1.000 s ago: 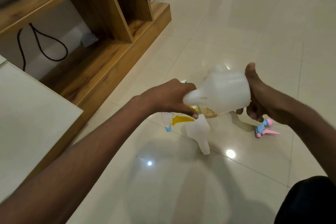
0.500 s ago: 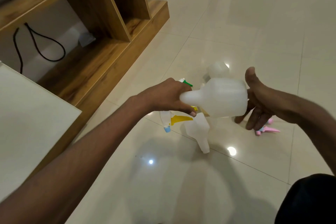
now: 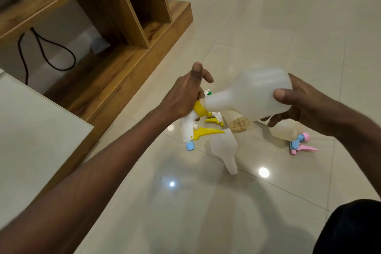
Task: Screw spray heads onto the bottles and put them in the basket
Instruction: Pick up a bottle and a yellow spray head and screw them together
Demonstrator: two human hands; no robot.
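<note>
Frame centre: right hand grips bottle body, held sideways. Left hand at bottle neck, holding yellow-white spray head, thumb and forefinger raised. Spare bottle on floor below. Wooden shelf unit upper left; open tiled floor upper right.

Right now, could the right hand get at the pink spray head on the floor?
Probably not yet: the right hand grips the bottle. The pink spray head lies uncovered just below, so the path looks free once it lets go.
</note>
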